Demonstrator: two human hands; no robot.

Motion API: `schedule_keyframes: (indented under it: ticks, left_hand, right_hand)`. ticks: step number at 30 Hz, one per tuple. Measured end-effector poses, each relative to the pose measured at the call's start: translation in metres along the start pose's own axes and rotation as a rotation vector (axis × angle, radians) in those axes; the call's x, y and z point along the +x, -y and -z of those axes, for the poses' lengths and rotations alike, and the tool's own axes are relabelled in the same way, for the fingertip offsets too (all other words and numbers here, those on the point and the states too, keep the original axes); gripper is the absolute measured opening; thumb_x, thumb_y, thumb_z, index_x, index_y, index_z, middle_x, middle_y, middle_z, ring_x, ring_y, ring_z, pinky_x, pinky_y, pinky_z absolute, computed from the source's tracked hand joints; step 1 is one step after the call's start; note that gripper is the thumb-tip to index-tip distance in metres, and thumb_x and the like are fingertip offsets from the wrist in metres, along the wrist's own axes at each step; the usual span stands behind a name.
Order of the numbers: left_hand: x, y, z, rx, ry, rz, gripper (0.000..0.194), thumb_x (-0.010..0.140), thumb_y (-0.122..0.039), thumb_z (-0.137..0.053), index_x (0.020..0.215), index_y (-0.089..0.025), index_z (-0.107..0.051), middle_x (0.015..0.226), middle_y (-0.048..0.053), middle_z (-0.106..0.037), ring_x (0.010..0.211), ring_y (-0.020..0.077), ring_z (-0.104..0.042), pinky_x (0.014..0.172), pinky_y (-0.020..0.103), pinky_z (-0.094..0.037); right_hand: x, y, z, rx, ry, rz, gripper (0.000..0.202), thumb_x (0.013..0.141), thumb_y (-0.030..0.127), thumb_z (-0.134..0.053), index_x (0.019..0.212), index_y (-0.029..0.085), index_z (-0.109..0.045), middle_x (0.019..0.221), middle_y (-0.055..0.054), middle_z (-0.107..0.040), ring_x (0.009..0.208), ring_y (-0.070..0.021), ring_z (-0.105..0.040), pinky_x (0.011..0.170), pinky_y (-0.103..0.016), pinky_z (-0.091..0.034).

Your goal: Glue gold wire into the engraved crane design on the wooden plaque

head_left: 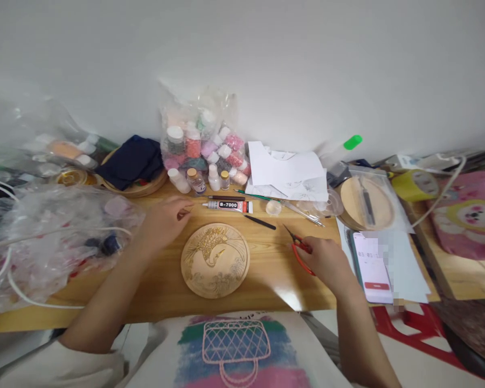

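Observation:
My right hand (pixel 325 264) is closed around the red handles of small pointed scissors (pixel 303 260), their dark tip towards the round board. My left hand (pixel 165 221) hovers left of the glue tube (pixel 227 206) marked B-7000, fingers curled together; whatever they may pinch is too small to make out. Between both hands lies a round wooden board (pixel 215 261) with a bird in gold thread-like lines and wave lines below. Black tweezers (pixel 261 222) rest above its right side. Just beyond the glue tube is a dark thin stick (pixel 226 198).
Behind stand small bottles (pixel 196 180), a bag of bead jars (pixel 204 140) and white papers (pixel 286 172). A crumpled plastic bag (pixel 64 237) covers the left. On the right are a phone (pixel 372 269), a wooden hoop (pixel 350 202) and a small clear pot (pixel 273 208).

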State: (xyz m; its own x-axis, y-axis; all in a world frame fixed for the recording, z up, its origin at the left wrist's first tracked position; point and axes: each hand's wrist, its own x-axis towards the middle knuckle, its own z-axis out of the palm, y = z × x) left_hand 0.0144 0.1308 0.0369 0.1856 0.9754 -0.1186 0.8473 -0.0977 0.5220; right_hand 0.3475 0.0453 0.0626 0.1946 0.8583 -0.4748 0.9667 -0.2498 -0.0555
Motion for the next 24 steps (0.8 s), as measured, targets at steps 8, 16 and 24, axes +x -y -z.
schedule_keyframes:
  ticks: [8, 16, 24]
  left_hand:
    - [0.0, 0.021, -0.013, 0.166, -0.115, -0.21, 0.021, 0.08, -0.021, -0.057, 0.098, -0.022, -0.069, 0.107, 0.01, -0.072, 0.093, 0.0295, -0.068, 0.084, 0.046, -0.056]
    - [0.0, 0.032, -0.018, 0.116, -0.175, -0.227, 0.025, 0.079, -0.017, -0.052, 0.095, -0.026, -0.069, 0.103, 0.007, -0.073, 0.088, 0.0268, -0.07, 0.081, 0.044, -0.057]
    - [-0.001, 0.022, -0.014, 0.045, -0.125, -0.113, 0.028, 0.079, -0.015, -0.056, 0.101, -0.026, -0.07, 0.098, 0.006, -0.075, 0.076, 0.0247, -0.071, 0.079, 0.043, -0.057]
  right_hand:
    - [0.001, -0.009, -0.003, -0.076, 0.107, -0.189, 0.034, 0.092, 0.042, -0.044, 0.083, 0.02, -0.067, 0.086, -0.012, -0.073, 0.081, -0.0245, -0.068, 0.056, -0.027, -0.033]
    - [0.002, -0.005, -0.004, -0.121, 0.124, -0.206, 0.035, 0.093, 0.044, -0.045, 0.095, 0.019, -0.069, 0.094, -0.014, -0.073, 0.087, -0.0261, -0.069, 0.058, -0.028, -0.035]
    - [-0.002, -0.002, -0.002, -0.094, 0.137, -0.255, 0.032, 0.091, 0.04, -0.047, 0.1, 0.019, -0.069, 0.093, -0.013, -0.073, 0.09, -0.0267, -0.069, 0.059, -0.028, -0.035]
